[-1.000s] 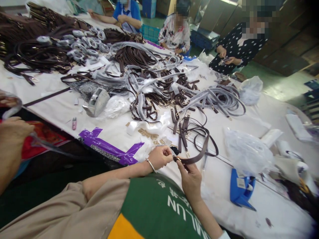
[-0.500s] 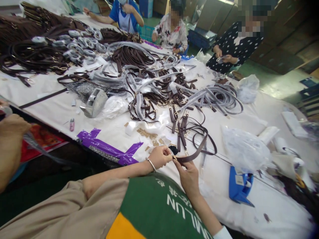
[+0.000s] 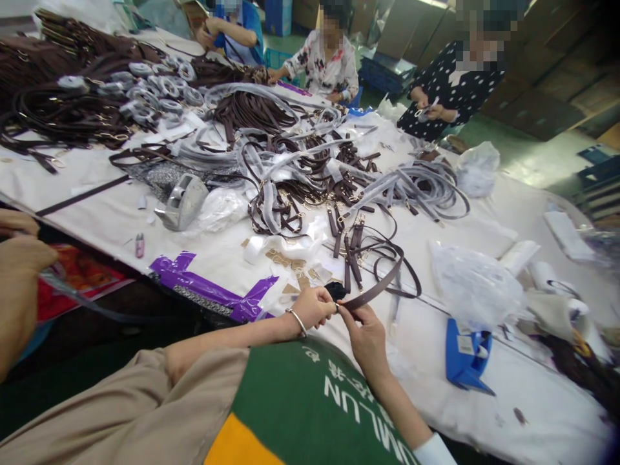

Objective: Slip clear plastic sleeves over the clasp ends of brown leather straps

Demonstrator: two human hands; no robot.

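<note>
Both hands meet over the table edge at the end of a dark brown strap [image 3: 380, 290]. My left hand [image 3: 314, 308], with a bangle at the wrist, pinches the strap's end, where a small metal part shows faintly. Fingers of my right hand [image 3: 365, 332] are closed on the strap just beside it. From there the strap curves up and right into a loose loop on the white table [image 3: 494, 252]. Short brown straps with gold clasps [image 3: 356, 255] lie beyond the hands. A small black item [image 3: 335, 290] is right behind my fingertips.
Purple tape [image 3: 208, 287] runs along the table edge at left, near a metal tape dispenser [image 3: 181, 201]. A blue dispenser [image 3: 467, 358] and plastic bag [image 3: 477, 284] are at right. Straps are heaped at centre. Three people work across the table; another person's hands [image 3: 22, 265] are far left.
My hands stay close together on the strap, with small finger shifts. Across the table, the person in blue has raised their hands, and the one in the floral shirt has reached toward the straps.
</note>
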